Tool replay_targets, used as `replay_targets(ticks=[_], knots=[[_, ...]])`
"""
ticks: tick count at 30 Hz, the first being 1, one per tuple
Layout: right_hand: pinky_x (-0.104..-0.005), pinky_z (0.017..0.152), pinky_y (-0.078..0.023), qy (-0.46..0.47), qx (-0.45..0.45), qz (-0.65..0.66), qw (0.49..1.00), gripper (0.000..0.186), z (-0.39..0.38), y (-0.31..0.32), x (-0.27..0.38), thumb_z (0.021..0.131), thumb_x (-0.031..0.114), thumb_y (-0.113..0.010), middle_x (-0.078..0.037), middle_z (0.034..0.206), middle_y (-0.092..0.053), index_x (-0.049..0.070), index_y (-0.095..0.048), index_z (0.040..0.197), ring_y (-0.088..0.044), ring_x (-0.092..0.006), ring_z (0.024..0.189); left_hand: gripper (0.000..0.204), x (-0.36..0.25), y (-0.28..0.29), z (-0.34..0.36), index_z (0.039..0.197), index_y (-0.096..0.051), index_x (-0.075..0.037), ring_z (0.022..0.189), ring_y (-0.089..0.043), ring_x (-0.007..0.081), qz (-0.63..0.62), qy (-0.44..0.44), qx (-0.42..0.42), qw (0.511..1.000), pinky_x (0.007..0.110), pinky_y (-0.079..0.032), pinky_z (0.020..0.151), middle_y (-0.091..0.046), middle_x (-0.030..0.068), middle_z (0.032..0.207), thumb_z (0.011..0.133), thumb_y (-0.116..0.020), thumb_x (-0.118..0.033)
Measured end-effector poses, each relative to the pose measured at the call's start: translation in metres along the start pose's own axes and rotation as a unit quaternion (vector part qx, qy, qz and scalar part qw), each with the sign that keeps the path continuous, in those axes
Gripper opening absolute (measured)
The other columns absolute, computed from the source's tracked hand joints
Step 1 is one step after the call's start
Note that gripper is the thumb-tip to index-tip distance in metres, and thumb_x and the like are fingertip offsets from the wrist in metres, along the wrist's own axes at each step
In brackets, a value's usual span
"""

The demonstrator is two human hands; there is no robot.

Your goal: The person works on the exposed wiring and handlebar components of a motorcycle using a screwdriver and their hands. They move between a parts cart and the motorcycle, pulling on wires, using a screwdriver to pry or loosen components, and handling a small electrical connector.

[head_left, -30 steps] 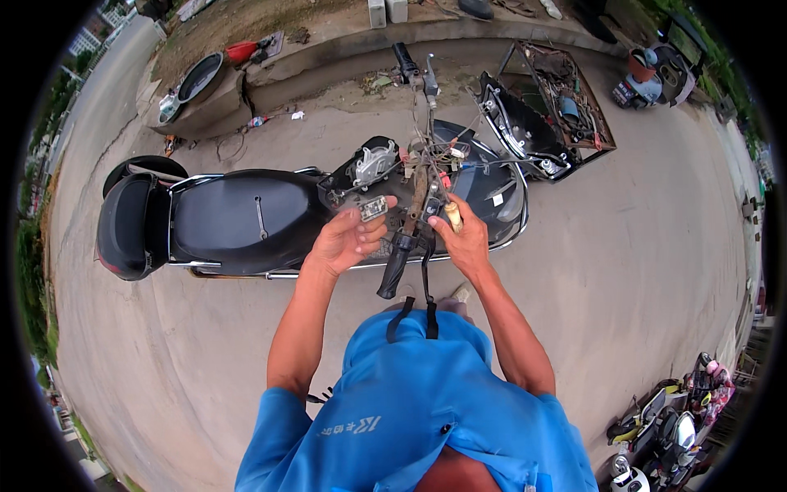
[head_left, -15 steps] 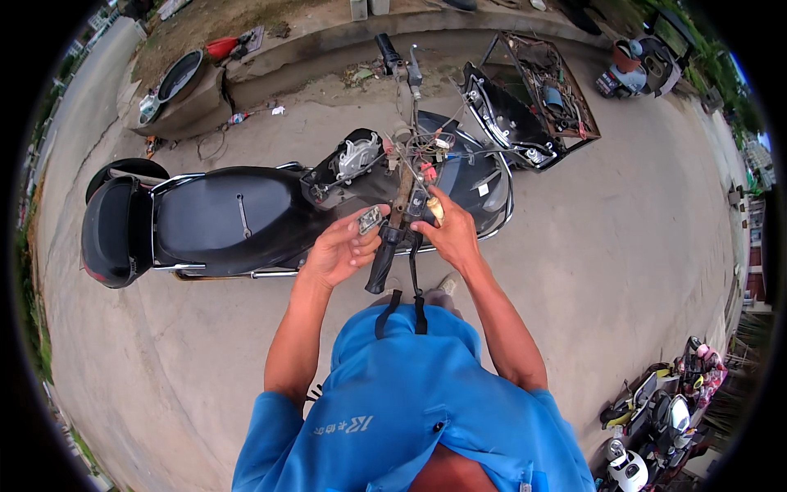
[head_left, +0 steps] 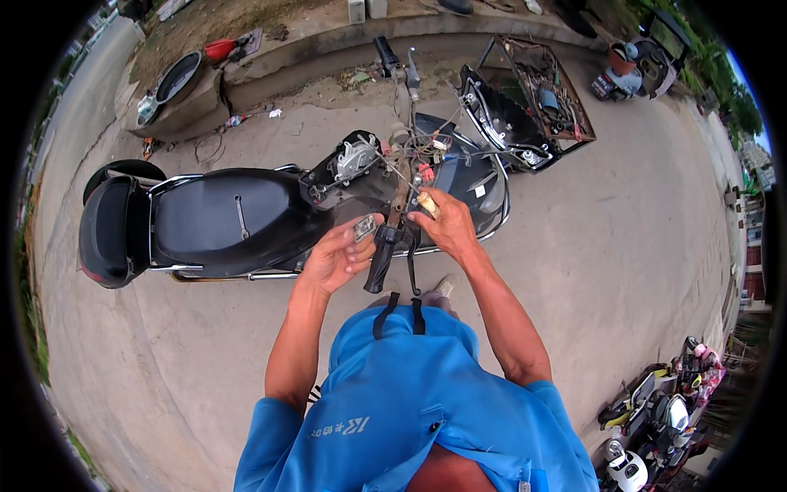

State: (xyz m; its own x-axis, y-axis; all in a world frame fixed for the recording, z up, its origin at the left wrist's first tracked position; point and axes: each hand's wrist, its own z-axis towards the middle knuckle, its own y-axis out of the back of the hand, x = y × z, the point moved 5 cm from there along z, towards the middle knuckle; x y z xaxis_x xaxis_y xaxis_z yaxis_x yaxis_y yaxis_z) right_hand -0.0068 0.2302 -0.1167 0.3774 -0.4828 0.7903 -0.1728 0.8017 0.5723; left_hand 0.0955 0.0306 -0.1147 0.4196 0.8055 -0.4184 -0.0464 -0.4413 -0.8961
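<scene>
Head view: a bare handlebar tube (head_left: 401, 199) stands between the left hand (head_left: 330, 256) and the right hand (head_left: 449, 223), the right nearer.

The left hand pinches a small rectangular housing (head_left: 364, 228) between thumb and fingertips, its other fingers loosely curled; the tube lies at two o'clock from that piece. The right hand is curled around a screwdriver-like pale handle (head_left: 427, 205), at ten o'clock from its palm, the long axis pointing between ten and eleven. Between the wrists, the black grip (head_left: 379, 266) runs from one to seven o'clock; whether the right thumb touches the tube, I cannot tell.
</scene>
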Motion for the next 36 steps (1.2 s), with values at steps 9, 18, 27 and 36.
replay_targets(ticks=[9,18,27,36], knots=[[-0.0406,0.083,-0.053,-0.023,0.034,0.035,0.999,0.046,0.003,0.010,-0.003,0.085,0.025,-0.076,-0.023,0.104,-0.069,0.001,-0.063,0.122,-0.067,-0.0387,0.094,0.067,0.001,0.004,-0.007,0.143,-0.036,0.012,0.067,-0.040,0.0083,0.001,-0.011,-0.007,1.000,0.022,-0.032,0.050,-0.039,-0.0005,0.074,0.094,-0.066,-0.022],[-0.0451,0.077,-0.052,-0.136,-0.028,0.011,0.990,0.036,-0.125,0.003,-0.025,0.101,0.029,-0.056,-0.022,0.095,-0.068,0.004,-0.055,0.127,-0.067,-0.0409,0.086,0.069,0.011,0.008,-0.021,0.144,-0.036,0.012,0.066,-0.037,0.0085,-0.009,-0.027,-0.022,0.999,0.022,-0.032,0.050,-0.036,-0.0012,0.073,0.093,-0.067,-0.023],[-0.0503,0.070,-0.050,-0.174,-0.007,0.002,0.985,0.031,-0.128,-0.004,-0.014,0.101,0.027,-0.055,-0.025,0.092,-0.068,0.005,-0.056,0.123,-0.065,-0.0466,0.082,0.073,0.019,0.005,-0.011,0.146,-0.037,0.009,0.064,-0.036,0.0072,0.030,0.002,-0.033,0.999,0.021,-0.030,0.049,-0.039,-0.0016,0.074,0.090,-0.073,-0.021],[-0.0469,0.069,-0.049,-0.229,-0.022,0.046,0.972,0.030,-0.131,0.002,-0.019,0.101,0.028,-0.055,-0.023,0.085,-0.066,0.003,-0.060,0.118,-0.065,-0.0410,0.077,0.064,0.007,-0.023,-0.006,0.140,-0.052,0.001,0.059,-0.028,0.0047,0.631,-0.080,-0.199,0.745,0.025,-0.027,0.052,-0.030,-0.0075,0.061,0.083,-0.079,-0.010]])
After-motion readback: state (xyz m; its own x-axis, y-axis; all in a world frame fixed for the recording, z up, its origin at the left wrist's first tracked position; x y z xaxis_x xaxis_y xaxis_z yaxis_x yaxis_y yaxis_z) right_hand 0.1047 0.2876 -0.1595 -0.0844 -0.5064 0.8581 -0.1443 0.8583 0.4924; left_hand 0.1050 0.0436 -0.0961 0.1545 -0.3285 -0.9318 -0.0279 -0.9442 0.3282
